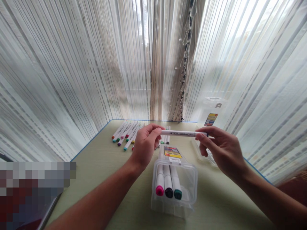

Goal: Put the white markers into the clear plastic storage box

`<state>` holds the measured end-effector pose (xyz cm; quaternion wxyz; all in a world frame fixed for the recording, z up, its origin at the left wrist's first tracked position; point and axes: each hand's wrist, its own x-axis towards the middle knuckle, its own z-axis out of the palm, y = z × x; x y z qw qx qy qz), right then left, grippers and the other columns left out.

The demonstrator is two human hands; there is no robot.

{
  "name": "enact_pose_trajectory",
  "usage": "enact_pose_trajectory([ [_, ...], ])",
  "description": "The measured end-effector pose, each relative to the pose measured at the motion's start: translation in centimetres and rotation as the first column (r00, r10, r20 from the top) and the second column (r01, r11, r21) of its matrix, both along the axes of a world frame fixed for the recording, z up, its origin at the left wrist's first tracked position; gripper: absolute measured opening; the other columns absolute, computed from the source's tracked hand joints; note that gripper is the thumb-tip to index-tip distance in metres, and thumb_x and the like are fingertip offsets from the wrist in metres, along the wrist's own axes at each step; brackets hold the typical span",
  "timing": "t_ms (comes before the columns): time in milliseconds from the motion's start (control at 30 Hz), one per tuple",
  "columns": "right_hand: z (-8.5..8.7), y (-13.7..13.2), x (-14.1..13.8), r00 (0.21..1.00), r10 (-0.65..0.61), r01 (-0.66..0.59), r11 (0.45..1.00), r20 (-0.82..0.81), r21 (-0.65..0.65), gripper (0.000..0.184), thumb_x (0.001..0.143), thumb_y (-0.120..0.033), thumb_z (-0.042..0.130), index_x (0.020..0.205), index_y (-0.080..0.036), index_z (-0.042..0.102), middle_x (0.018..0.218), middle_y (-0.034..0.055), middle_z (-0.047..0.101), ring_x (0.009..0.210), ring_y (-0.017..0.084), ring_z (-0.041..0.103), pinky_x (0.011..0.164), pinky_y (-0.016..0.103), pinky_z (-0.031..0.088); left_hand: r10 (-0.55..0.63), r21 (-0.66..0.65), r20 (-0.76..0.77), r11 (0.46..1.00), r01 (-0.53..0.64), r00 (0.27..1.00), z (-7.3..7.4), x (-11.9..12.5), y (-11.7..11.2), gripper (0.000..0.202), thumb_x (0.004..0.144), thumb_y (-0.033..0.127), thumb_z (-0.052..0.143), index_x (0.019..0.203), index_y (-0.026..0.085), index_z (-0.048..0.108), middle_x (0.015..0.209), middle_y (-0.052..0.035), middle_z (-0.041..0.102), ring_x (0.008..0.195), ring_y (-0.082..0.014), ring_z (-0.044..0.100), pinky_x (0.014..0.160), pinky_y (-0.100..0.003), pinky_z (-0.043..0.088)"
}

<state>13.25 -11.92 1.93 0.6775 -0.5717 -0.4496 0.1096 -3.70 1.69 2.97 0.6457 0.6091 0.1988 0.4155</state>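
Observation:
A white marker pen with printed lettering is held level between my two hands, above the table. My left hand pinches its left end with thumb and fingers. The right end, which looks dark, is gripped by my right hand. Below the pen lies a clear plastic case, its open end facing me and a yellow label on top. Inside it are three markers: a pink-ended one, a black-ended one and a dark green-ended one.
Several white markers with coloured ends lie on the light green table behind my left hand. More markers lie past the case. Another clear case with its lid open stands at the back right. Striped curtains hang behind the table.

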Motion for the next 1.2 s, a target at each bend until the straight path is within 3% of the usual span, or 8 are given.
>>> enact_pose_trajectory([
  [233,0.0,0.01,0.01,1.0,0.004,-0.004,1.0,0.009,-0.006,0.025,0.081,-0.04,0.079,0.088,-0.017,0.071,0.058,-0.0027,0.059,0.04,0.01,0.054,0.036,0.022,0.041,0.002,0.001,0.0,1.0,-0.002,1.0,-0.02,0.03,0.03,0.014,0.082,0.027,0.061,0.081,0.014,0.068,0.054,0.0039,0.048,0.044,-0.0067,0.04,0.042,-0.02,0.026],
  [400,-0.08,-0.04,-0.01,1.0,0.008,-0.008,1.0,-0.008,0.002,0.027,0.081,-0.04,0.08,0.089,-0.018,0.068,0.072,-0.0011,0.063,0.042,0.008,0.054,0.036,0.022,0.041,0.002,0.005,0.001,1.0,-0.002,1.0,-0.11,0.06,0.02,0.016,0.082,0.027,0.061,0.08,0.013,0.068,0.055,0.0035,0.049,0.043,-0.006,0.039,0.041,-0.02,0.026],
  [1200,-0.26,0.01,0.03,1.0,0.019,-0.019,1.0,-0.007,0.017,0.027,0.082,-0.039,0.079,0.089,-0.018,0.064,0.073,-0.0014,0.063,0.041,0.008,0.054,0.035,0.022,0.041,0.013,-0.001,0.02,1.0,-0.013,1.0,0.01,0.03,0.11,0.014,0.081,0.027,0.063,0.08,0.014,0.068,0.058,0.0032,0.05,0.044,-0.0055,0.04,0.041,-0.019,0.026],
])
